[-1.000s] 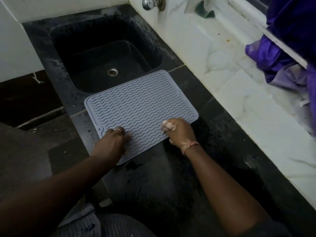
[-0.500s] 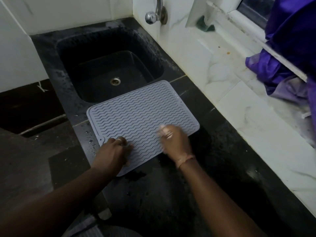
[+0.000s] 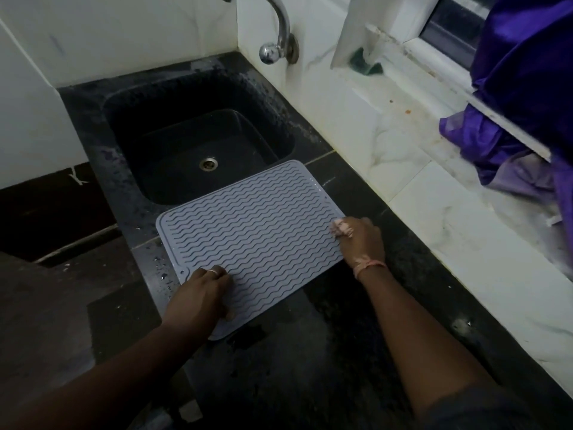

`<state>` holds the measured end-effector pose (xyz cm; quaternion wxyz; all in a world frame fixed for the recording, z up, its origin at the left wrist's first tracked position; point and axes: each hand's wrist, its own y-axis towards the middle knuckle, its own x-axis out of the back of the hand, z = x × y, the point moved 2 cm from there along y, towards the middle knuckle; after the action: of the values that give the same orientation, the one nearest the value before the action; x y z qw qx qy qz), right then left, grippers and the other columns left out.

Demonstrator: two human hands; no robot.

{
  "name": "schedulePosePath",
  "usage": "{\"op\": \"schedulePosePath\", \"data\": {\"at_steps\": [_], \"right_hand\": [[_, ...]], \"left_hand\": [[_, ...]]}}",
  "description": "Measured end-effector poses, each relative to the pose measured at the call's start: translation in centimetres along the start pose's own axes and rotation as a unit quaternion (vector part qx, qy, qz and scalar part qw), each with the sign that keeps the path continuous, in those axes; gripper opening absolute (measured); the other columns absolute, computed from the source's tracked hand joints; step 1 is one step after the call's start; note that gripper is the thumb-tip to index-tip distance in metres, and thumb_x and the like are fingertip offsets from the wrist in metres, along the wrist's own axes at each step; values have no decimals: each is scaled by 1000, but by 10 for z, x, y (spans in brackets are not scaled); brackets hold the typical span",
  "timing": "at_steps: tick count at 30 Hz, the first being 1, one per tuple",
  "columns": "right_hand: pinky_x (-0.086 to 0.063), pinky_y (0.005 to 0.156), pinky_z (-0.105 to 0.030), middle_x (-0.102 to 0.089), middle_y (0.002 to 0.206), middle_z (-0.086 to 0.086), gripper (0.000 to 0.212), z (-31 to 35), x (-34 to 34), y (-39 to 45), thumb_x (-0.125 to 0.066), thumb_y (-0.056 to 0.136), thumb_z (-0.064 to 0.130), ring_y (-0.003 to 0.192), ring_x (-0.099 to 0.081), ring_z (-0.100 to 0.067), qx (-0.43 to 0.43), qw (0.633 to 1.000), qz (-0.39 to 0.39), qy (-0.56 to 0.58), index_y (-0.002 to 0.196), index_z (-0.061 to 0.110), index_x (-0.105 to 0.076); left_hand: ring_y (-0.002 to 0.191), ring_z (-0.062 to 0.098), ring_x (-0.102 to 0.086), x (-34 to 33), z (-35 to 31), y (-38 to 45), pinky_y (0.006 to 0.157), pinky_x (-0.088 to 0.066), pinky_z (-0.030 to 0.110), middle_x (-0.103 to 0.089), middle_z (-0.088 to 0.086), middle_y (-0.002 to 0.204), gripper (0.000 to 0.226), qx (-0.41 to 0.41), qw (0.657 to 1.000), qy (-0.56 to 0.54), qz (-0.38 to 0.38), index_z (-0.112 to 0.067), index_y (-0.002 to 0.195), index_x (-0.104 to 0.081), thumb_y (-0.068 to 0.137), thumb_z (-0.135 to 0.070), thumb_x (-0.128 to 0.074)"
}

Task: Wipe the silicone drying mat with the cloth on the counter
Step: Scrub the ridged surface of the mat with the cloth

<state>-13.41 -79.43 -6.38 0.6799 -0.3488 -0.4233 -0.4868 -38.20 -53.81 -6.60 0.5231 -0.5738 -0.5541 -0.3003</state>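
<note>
silicone drying mat (image 3: 257,231) lies flat on the dark table (image 3: 325,352), far corner just overhanging the sink (image 3: 192,144). your left hand (image 3: 201,296) rests on the near-left corner, fingers loosely bent, gripping nothing. your right hand (image 3: 359,237) sits at the right edge, fingers curled round a small pale cloth (image 3: 341,229). keep the left pressing down so the mat doesn't skate on the wet table. wipe along the wavy ridges, not across. overlap passes towards the sink side.
</note>
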Motion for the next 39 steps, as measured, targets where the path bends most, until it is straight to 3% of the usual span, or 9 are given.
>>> {"op": "schedulePosePath", "data": {"at_steps": [5, 9, 14, 21, 27, 30, 34, 36, 39], "right_hand": [[-48, 86, -38, -60, 114, -16, 22, 27, -2, 0, -60, 96, 25, 99, -60, -42, -63, 997, -40, 13, 115, 20, -70], [-54, 77, -31, -59, 105, -1, 15, 101, -38, -64, -66, 95, 35, 94, -61, -21, 63, 991, -5, 119, 109, 29, -71], [-51, 85, -39, -58, 112, -1, 36, 134, -78, -120, -60, 87, 19, 106, -51, -25, 165, 982, 61, 73, 121, 28, -68], [-51, 93, -43, -62, 110, -15, 21, 58, -29, -43, -61, 95, 18, 106, -58, -38, 2, 999, -17, 45, 112, 17, -74], [-49, 96, -46, -55, 129, -22, 34, 31, -1, -21, -64, 94, 25, 116, -54, -45, -192, 980, -37, -25, 125, 12, -62], [-55, 93, -45, -67, 112, -21, 25, 59, 0, -28, -65, 95, 26, 104, -65, -41, -140, 988, -38, 59, 114, 12, -71], [-60, 56, -27, -76, 88, -2, 8, 116, -12, -62, -67, 93, 21, 67, -73, -8, -70, 972, 32, 223, 90, 25, -73], [-58, 58, -20, -73, 89, 12, 10, 141, -27, -87, -71, 90, 24, 71, -71, -2, 1, 968, 85, 237, 93, 34, -71], [-44, 77, -9, -58, 92, 22, 24, 166, -62, -130, -67, 85, 20, 88, -56, 3, 123, 973, 143, 132, 100, 39, -67]], "left_hand": [[109, 19, -52, -1, 1, 2, 80, -51, 35, -58, -9, 126, 53, 2, 1000, 6, -12, -30, 120, -63, 72, -38, -81], [113, 21, -52, 1, -2, 5, 83, -51, 37, -54, -5, 127, 73, 13, 1000, 1, -13, -29, 130, -49, 68, -38, -84], [116, 27, -52, 2, 7, 6, 88, -51, 39, -48, 3, 129, 76, 36, 999, -27, -17, -19, 131, -51, 67, -37, -89], [118, 26, -49, 8, 7, 9, 90, -49, 39, -46, 3, 130, 75, 27, 999, -8, 18, -19, 127, -52, 68, -47, -88], [121, 27, -51, 20, 3, 15, 93, -50, 38, -46, 6, 133, 70, 29, 999, -4, 37, -16, 129, -50, 74, -39, -87], [119, 27, -54, 24, 2, 19, 93, -51, 38, -49, 7, 130, 55, 41, 998, -27, 32, -15, 125, -52, 83, -36, -81], [107, 26, -61, 28, 16, 25, 82, -49, 33, -59, 8, 117, 20, 45, 996, -71, -18, -13, 112, -61, 92, -14, -60], [104, 25, -61, 30, 29, 28, 79, -49, 32, -59, 6, 112, 22, 38, 994, -91, -37, -15, 109, -64, 88, -11, -63], [101, 25, -60, 31, 43, 34, 81, -52, 36, -60, 5, 110, 33, 13, 993, -115, -34, -19, 109, -64, 79, -15, -76]]}}
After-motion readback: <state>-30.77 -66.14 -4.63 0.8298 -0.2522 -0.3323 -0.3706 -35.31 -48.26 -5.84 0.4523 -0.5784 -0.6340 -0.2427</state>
